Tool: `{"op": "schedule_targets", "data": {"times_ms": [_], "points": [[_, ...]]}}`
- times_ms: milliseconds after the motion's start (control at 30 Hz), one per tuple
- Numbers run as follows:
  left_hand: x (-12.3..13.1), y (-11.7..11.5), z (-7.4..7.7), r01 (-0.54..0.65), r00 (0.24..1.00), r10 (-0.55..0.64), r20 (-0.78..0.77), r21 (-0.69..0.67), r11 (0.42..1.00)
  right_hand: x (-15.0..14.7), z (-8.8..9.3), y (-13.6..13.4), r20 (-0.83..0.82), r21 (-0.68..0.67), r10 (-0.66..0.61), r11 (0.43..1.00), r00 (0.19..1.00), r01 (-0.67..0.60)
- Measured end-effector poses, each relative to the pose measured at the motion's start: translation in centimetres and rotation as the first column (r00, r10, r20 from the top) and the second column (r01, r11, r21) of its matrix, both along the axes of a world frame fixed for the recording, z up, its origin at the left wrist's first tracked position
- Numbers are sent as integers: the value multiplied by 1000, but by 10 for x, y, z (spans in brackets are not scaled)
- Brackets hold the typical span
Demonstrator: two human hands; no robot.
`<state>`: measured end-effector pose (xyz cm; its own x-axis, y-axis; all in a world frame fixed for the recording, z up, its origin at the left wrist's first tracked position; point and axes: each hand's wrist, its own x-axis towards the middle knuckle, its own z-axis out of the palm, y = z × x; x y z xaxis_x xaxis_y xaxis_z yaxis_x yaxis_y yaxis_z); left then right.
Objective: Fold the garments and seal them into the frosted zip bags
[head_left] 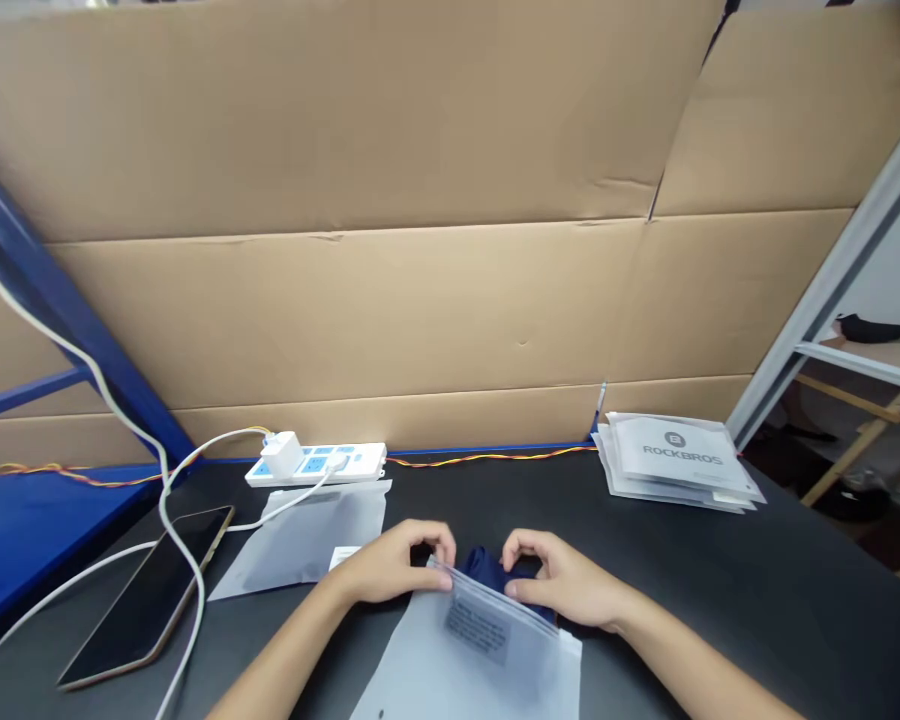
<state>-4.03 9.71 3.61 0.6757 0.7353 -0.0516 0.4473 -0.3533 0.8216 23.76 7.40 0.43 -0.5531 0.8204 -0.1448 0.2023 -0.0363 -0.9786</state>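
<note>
Lower centre of frame: a frosted translucent plastic zip bag (465, 665) lies flat on the black tabletop (720, 600), its long axis running from mouth to bottom edge. The left hand (390, 577) pinches the mouth's left end. The right hand (574, 585) grips a dark blue fabric item (487, 563) bunched at the mouth, between both hands.

Black table (765, 610) bears phone (150, 595), power strip (322, 464), empty pouch (307, 535), zip bag (472, 655), pouch stack (675, 462).
</note>
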Motion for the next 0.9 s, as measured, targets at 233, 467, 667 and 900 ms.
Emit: {"op": "schedule_targets", "data": {"times_ms": [233,467,667,900], "points": [[10,-6,-1,-65,987,59,146,39,997,1,21,-9,-82,-80,186,978,979,-192],[6,-3,-8,-60,964,102,245,-174,983,6,22,-6,-59,-23,96,995,994,-98],[2,0,-11,-60,970,113,216,-238,969,10,20,-1,-8,2,138,990,990,-138],[5,-8,2,212,962,-125,242,-381,900,11,23,-5,52,1,255,967,966,-255]]}}
